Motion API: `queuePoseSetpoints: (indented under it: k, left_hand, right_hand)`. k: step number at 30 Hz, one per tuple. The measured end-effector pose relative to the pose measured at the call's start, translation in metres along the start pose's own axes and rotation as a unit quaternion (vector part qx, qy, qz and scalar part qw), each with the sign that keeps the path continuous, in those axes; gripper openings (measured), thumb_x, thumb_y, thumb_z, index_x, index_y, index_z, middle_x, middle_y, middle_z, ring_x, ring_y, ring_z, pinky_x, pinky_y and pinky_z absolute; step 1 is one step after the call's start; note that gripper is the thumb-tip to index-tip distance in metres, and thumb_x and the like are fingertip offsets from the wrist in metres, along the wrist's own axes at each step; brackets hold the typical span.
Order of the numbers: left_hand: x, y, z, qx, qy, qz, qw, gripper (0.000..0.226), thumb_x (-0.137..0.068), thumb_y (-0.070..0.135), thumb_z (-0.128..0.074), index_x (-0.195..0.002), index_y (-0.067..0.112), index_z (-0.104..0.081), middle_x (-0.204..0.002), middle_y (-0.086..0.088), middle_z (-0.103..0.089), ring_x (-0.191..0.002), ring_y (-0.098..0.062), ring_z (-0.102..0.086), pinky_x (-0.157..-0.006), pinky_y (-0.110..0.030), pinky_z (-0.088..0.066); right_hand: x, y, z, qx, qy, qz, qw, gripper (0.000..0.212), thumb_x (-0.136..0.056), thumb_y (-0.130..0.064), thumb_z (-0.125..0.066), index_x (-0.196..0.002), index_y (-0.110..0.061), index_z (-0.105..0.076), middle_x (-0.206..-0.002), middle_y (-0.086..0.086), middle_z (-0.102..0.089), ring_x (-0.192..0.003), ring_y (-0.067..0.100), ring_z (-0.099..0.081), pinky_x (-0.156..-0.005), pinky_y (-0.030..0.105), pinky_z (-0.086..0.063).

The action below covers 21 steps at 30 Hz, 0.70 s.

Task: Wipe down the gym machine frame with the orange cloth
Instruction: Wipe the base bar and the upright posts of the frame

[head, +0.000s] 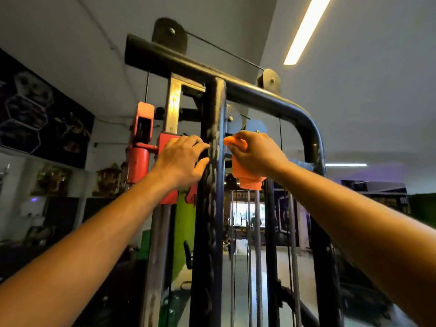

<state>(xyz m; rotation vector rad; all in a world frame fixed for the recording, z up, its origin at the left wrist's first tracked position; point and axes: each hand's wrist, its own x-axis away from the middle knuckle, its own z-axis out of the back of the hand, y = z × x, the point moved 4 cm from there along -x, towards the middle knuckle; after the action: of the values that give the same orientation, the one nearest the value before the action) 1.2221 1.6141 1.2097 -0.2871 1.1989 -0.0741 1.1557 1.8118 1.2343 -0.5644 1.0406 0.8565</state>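
Observation:
The black gym machine frame [213, 109] rises in front of me, a worn vertical post joined to a thick curved top bar [271, 100]. My right hand [256, 154] is closed around the bunched orange cloth [247, 179], just right of the post at head height; the cloth's tip nearly touches the post. My left hand [181, 159] rests against the left side of the same post, fingers curled onto its surface. Cloth ends hang below my right fist.
A red carriage and cylinder [140, 147] sit left of the post, with a green panel [184, 223] below. Pulleys [169, 34] and a cable run over the top bar. Guide rods and cables [250, 256] stand behind. A dark poster wall [35, 109] is at left.

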Motion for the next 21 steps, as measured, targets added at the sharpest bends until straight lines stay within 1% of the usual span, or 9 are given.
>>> queuePoseSetpoints:
  k: [7,12,14,15,16,17,19,20,21]
  left_hand:
    - [-0.078,-0.032,-0.013,0.057,-0.013,0.041,0.997,0.047,-0.110,0.040,-0.052,-0.154,0.023,-0.054,-0.155,-0.003,-0.053,-0.141,-0.028,-0.051,-0.114,-0.049,-0.045]
    - [-0.120,-0.053,-0.045,0.106,-0.069,0.109,0.986,0.051,-0.112,0.033,-0.047,-0.162,0.023,-0.044,-0.164,-0.007,-0.045,-0.148,-0.029,-0.047,-0.119,-0.046,-0.040]
    - [-0.136,-0.058,-0.052,0.120,-0.060,0.132,0.982,0.051,-0.113,0.030,-0.045,-0.163,0.019,-0.043,-0.164,-0.011,-0.047,-0.148,-0.031,-0.047,-0.120,-0.045,-0.039]
    - [-0.143,-0.059,-0.054,0.128,-0.054,0.147,0.979,0.049,-0.114,0.030,-0.043,-0.162,0.018,-0.045,-0.164,-0.012,-0.048,-0.148,-0.032,-0.047,-0.119,-0.044,-0.040]
    - [-0.148,-0.058,-0.055,0.142,-0.045,0.158,0.976,0.046,-0.115,0.029,-0.041,-0.158,0.017,-0.049,-0.161,-0.013,-0.051,-0.146,-0.033,-0.049,-0.118,-0.044,-0.041]
    - [-0.152,-0.059,-0.058,0.162,-0.035,0.173,0.971,0.039,-0.115,0.029,-0.040,-0.148,0.018,-0.058,-0.154,-0.013,-0.056,-0.140,-0.033,-0.053,-0.114,-0.045,-0.043]
    - [-0.161,-0.067,-0.063,0.200,-0.022,0.189,0.961,0.024,-0.111,0.030,-0.044,-0.101,0.028,-0.066,-0.122,-0.016,-0.068,-0.115,-0.035,-0.062,-0.098,-0.046,-0.049]
    - [-0.165,-0.071,-0.066,0.237,-0.023,0.198,0.951,0.024,-0.105,0.036,-0.047,-0.085,0.029,-0.058,-0.107,-0.017,-0.066,-0.105,-0.034,-0.063,-0.091,-0.046,-0.049]
    - [-0.169,-0.076,-0.067,0.288,-0.028,0.210,0.934,0.025,-0.099,0.042,-0.048,-0.083,0.026,-0.056,-0.102,-0.017,-0.066,-0.104,-0.035,-0.066,-0.091,-0.047,-0.051]
  right_hand:
    - [-0.078,0.016,-0.021,0.040,0.047,0.051,0.997,0.033,-0.111,-0.044,-0.058,-0.134,-0.021,-0.066,-0.122,0.008,-0.073,-0.108,0.027,-0.070,-0.091,0.041,-0.055]
    - [-0.123,0.033,-0.065,0.002,0.097,0.080,0.992,0.038,-0.112,-0.048,-0.052,-0.132,-0.021,-0.069,-0.134,0.006,-0.069,-0.120,0.028,-0.067,-0.098,0.045,-0.058]
    - [-0.133,0.037,-0.088,-0.005,0.103,0.063,0.993,0.049,-0.114,-0.055,-0.039,-0.149,-0.029,-0.061,-0.158,0.002,-0.056,-0.150,0.037,-0.046,-0.121,0.055,-0.040]
    - [-0.132,0.039,-0.103,0.003,0.105,0.049,0.993,0.057,-0.115,-0.059,-0.030,-0.163,-0.032,-0.045,-0.174,0.000,-0.037,-0.164,0.039,-0.021,-0.132,0.061,-0.016]
    - [-0.127,0.040,-0.120,0.013,0.111,0.037,0.993,0.066,-0.114,-0.062,-0.021,-0.173,-0.032,-0.022,-0.182,-0.001,-0.012,-0.168,0.035,0.006,-0.133,0.062,0.007]
    - [-0.118,0.041,-0.136,0.017,0.120,0.034,0.992,0.071,-0.113,-0.063,-0.014,-0.175,-0.029,-0.002,-0.182,-0.002,0.011,-0.165,0.029,0.025,-0.130,0.060,0.021]
    - [-0.099,0.042,-0.160,-0.013,0.133,0.036,0.990,0.072,-0.114,-0.060,-0.012,-0.171,-0.028,0.018,-0.176,-0.004,0.033,-0.159,0.021,0.039,-0.127,0.052,0.029]
    - [-0.097,0.044,-0.166,-0.032,0.134,0.038,0.990,0.071,-0.115,-0.058,-0.013,-0.170,-0.028,0.020,-0.175,-0.005,0.035,-0.158,0.019,0.040,-0.127,0.049,0.030]
    - [-0.102,0.045,-0.166,-0.044,0.137,0.041,0.989,0.070,-0.116,-0.058,-0.014,-0.171,-0.029,0.020,-0.175,-0.005,0.035,-0.158,0.018,0.041,-0.126,0.048,0.030]
